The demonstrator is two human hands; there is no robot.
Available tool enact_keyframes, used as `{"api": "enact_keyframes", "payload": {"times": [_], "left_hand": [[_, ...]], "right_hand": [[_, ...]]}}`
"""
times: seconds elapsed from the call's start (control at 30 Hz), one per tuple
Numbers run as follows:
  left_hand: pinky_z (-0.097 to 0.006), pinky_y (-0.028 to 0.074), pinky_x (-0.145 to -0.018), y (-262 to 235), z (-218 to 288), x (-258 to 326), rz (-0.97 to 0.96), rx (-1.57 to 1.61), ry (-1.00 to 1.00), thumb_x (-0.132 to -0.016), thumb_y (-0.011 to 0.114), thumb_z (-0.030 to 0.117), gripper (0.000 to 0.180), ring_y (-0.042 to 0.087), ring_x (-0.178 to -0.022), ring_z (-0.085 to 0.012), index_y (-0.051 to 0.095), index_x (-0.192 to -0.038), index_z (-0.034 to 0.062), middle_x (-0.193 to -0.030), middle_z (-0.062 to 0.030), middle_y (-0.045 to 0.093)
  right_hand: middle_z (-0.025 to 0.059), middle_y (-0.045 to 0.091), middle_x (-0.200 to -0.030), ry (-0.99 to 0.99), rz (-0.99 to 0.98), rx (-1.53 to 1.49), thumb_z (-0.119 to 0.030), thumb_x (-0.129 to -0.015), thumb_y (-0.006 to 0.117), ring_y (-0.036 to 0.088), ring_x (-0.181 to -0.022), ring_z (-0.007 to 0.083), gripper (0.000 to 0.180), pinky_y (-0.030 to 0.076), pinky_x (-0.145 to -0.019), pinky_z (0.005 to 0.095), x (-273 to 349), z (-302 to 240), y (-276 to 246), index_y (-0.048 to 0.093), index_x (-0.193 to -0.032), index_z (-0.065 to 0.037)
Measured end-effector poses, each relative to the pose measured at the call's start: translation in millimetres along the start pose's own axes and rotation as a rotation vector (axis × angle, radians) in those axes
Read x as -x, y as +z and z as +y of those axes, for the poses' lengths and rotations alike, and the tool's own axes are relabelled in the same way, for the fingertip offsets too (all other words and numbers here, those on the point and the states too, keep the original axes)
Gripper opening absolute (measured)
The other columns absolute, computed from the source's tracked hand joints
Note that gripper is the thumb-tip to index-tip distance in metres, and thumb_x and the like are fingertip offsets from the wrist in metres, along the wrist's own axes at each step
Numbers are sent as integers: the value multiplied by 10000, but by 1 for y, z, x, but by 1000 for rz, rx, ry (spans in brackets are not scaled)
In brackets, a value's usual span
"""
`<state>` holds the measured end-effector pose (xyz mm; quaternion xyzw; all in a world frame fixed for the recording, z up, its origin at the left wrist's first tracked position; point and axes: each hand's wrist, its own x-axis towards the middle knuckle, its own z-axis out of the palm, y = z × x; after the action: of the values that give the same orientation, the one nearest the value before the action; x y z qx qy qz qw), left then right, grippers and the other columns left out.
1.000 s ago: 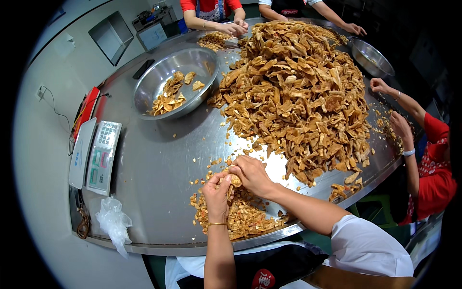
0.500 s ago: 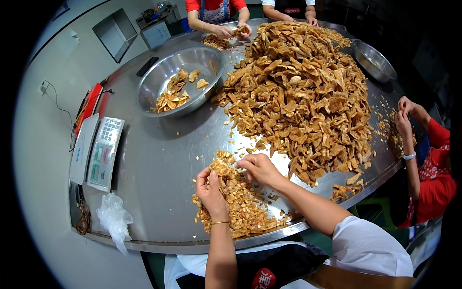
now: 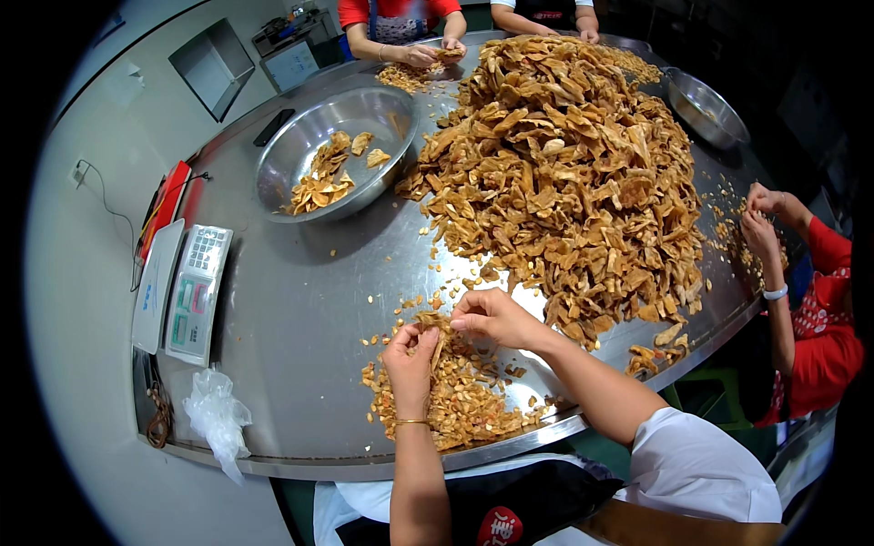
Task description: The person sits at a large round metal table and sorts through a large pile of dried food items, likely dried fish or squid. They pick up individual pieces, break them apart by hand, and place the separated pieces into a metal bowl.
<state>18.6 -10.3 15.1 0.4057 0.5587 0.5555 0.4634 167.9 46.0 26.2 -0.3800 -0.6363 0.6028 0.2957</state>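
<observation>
Going left to right w/ the big steel bowl (image 3: 339, 146) as the reference. Left of it, at the table (image 3: 300, 300) edge, there's a white weighing scale (image 3: 182, 291) w/ a red flat thing (image 3: 164, 207) behind it, and a crumpled clear plastic bag (image 3: 217, 414) further toward the near rim. The bowl itself is maybe a quarter full: tan dried slices (image 3: 323, 180) bunched on its left side, rest is bare metal.

Below the bowl, near the front rim, sits a small heap of broken pieces (image 3: 455, 400), paler and more crumbly than the rest. Left hand (image 3: 411, 357) is right on that heap, fingers curled and pinched on a thin dried piece (image 3: 435, 329), can't see exactly how it's held. Right hand (image 3: 492, 318) is just beside it, fingers bent in and pinching the same piece from the other side, fingertips nearly meeting the left ones.

Right of the bowl is the huge pile (image 3: 569, 173), golden-brown curly flat strips, covers most of the table. A second steel bowl (image 3: 706, 107) is far right behind the pile, contents too dark to tell. Other ppl's hands show at the far end and right edge, partly cut off.
</observation>
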Motion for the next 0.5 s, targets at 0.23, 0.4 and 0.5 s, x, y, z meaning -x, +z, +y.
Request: {"api": "enact_keyframes", "payload": {"times": [0.23,0.4,0.5], "left_hand": [[-161,322,-352,0,9,4,-124,367,-248,-738,597,121,166,428,-422,-41,519,-834,10,-622,-17,523],[-165,341,-382,4,8,4,-120,377,-195,-742,595,130,172,430,-445,-46,516,-833,7,-633,-15,523],[-169,359,-441,5,0,-1,13,352,-129,-750,578,109,138,436,-499,-46,523,-817,2,-660,-8,523]], "right_hand": [[-23,468,-571,208,-131,-633,-193,-788,542,442,-502,68,168,345,-457,187,1,5,5,512,-723,-42],[-18,471,-580,308,-197,-904,-200,-792,537,438,-491,68,170,349,-459,184,0,8,7,510,-728,-45],[-6,482,-605,276,37,-627,-183,-798,525,441,-498,79,154,357,-467,191,-7,9,13,546,-777,-33]]}}
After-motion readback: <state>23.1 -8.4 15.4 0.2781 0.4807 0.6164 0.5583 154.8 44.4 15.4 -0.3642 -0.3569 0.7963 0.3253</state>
